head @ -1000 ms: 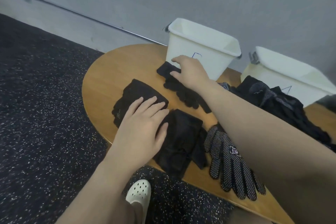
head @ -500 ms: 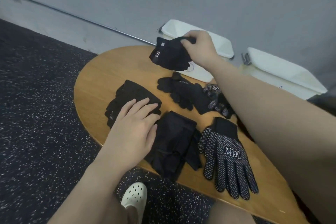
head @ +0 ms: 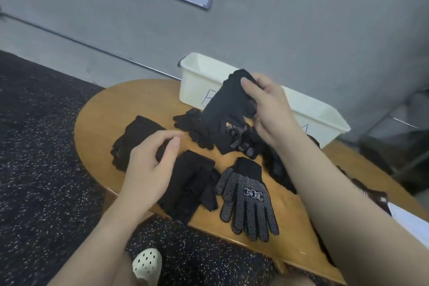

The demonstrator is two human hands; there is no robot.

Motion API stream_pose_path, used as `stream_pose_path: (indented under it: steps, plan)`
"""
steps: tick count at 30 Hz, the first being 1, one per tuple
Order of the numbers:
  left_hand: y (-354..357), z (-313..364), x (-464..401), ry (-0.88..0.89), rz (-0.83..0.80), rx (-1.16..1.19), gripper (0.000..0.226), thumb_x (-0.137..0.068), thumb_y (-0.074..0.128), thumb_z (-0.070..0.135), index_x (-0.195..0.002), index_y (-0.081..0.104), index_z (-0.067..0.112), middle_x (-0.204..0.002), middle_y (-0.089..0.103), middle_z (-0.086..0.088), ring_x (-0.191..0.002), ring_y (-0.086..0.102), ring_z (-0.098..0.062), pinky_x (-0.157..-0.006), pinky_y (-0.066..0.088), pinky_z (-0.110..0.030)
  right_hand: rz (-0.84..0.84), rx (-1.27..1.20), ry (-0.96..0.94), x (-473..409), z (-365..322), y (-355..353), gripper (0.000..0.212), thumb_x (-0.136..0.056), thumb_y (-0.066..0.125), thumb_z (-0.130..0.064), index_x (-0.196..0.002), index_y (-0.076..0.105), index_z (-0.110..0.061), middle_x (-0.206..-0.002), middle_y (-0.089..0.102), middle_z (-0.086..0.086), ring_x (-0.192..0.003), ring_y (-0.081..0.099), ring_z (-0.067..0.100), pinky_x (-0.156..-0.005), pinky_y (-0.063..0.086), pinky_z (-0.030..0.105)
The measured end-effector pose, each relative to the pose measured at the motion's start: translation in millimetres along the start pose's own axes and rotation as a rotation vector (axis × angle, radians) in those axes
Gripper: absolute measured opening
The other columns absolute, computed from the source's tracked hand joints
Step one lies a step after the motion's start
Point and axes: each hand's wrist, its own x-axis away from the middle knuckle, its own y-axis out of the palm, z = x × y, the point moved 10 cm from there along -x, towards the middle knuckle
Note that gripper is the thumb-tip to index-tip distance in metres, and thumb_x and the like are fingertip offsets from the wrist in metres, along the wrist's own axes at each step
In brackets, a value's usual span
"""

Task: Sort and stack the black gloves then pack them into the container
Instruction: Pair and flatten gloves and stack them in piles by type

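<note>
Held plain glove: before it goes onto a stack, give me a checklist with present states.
1. Right hand grips the held plain glove: ok.
2. Glove off the table: ok.
3. Left hand free to receive it: ok, fingers loosely curled above the left pile, holding nothing.
4. Matching stack picked: cannot tell; plain piles lie at left and at the middle pile, and the dotted glove lies apart.
5. White container open and reachable: ok.
6. Held glove flat for stacking: not ok, it hangs bunched.

Bare table [head: 111, 109] left; gloves [head: 197, 130] crowd bin [head: 192, 86].
</note>
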Motion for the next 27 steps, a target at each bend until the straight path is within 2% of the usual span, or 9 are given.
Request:
stream_pose_path:
  steps: [4,6,9,11,15,20,23,25,27]
  plan:
    - [69,-15,18,-0.623,-0.23,0.798,0.049,-0.109,0.037,0.042,-0.139,0.059,0.011,-0.133,0.068,-0.012,-0.113,0.07,-0.027,-0.094,0.059,-0.047,0.004,-0.121,0.015,55,46,7,0.013,-0.099,0.062,-0.014,-0.107,0.07,-0.008,-0.108,0.074,0.016,-0.099,0.069,0.028,-0.087,0.056,0.039]
    - [85,-15,29,-0.67,-0.308,0.875,0.05,-0.105,0.042,0.051,-0.139,0.061,0.02,-0.132,0.07,-0.005,-0.117,0.07,-0.024,-0.1,0.056,-0.05,-0.005,-0.061,-0.008,75,64,8,0.014,-0.097,0.062,-0.017,-0.105,0.073,-0.014,-0.11,0.076,0.013,-0.1,0.071,0.027,-0.087,0.057,0.039]
    - [71,-24,23,-0.574,-0.215,0.731,0.03,-0.105,0.055,0.029,-0.128,0.069,0.016,-0.123,0.074,-0.003,-0.116,0.07,-0.023,-0.108,0.049,-0.053,-0.098,-0.044,0.007,92,82,8,0.015,-0.097,0.06,-0.015,-0.1,0.072,-0.006,-0.104,0.076,0.01,-0.097,0.072,0.026,-0.08,0.058,0.037]
    - [53,-26,13,-0.448,-0.151,0.598,0.022,-0.104,0.057,0.016,-0.121,0.072,0.013,-0.118,0.076,-0.006,-0.112,0.072,-0.027,-0.102,0.053,-0.052,-0.218,-0.196,0.158,98,95,16,0.037,-0.097,0.057,-0.028,-0.103,0.067,0.007,-0.099,0.075,0.015,-0.088,0.073,0.028,-0.069,0.06,0.036]
    - [36,-25,5,-0.33,-0.166,0.489,0.024,-0.103,0.057,0.008,-0.119,0.073,0.015,-0.118,0.075,-0.006,-0.112,0.071,-0.026,-0.094,0.057,-0.043,-0.323,-0.246,0.472,100,128,26,0.057,-0.097,0.047,-0.056,-0.112,0.073,-0.008,-0.1,0.077,0.01,-0.089,0.075,0.025,-0.078,0.06,0.039]
    - [33,-35,8,-0.312,-0.256,0.441,0.023,-0.098,0.06,0.009,-0.111,0.077,0.019,-0.118,0.075,-0.01,-0.115,0.07,-0.03,-0.1,0.052,-0.047,-0.337,-0.191,0.516,87,150,31,0.054,-0.095,0.054,-0.052,-0.126,0.071,-0.012,-0.115,0.076,0.013,-0.103,0.073,0.025,-0.093,0.058,0.039]
    - [32,-40,11,-0.309,-0.31,0.35,0.021,-0.101,0.06,0.008,-0.114,0.075,0.014,-0.118,0.075,-0.007,-0.115,0.07,-0.027,-0.099,0.053,-0.047,-0.302,-0.114,0.469,82,160,23,0.048,-0.101,0.062,-0.039,-0.126,0.066,0.002,-0.119,0.073,0.021,-0.105,0.071,0.031,-0.097,0.058,0.047]
    - [28,-43,13,-0.305,-0.319,0.217,0.017,-0.101,0.062,0.011,-0.11,0.076,0.015,-0.111,0.078,-0.001,-0.107,0.073,-0.02,-0.091,0.058,-0.041,-0.257,-0.026,0.404,80,163,17,0.044,-0.1,0.066,-0.033,-0.123,0.063,0.005,-0.118,0.069,0.03,-0.1,0.068,0.042,-0.086,0.06,0.047]
    - [20,-47,11,-0.271,-0.265,0.001,0.01,-0.1,0.066,0.018,-0.101,0.076,0.021,-0.098,0.079,0.009,-0.094,0.075,-0.008,-0.077,0.061,-0.028,-0.204,0.028,0.346,79,159,12,0.03,-0.101,0.065,-0.024,-0.118,0.066,0.0,-0.11,0.067,0.035,-0.088,0.068,0.04,-0.065,0.059,0.036]
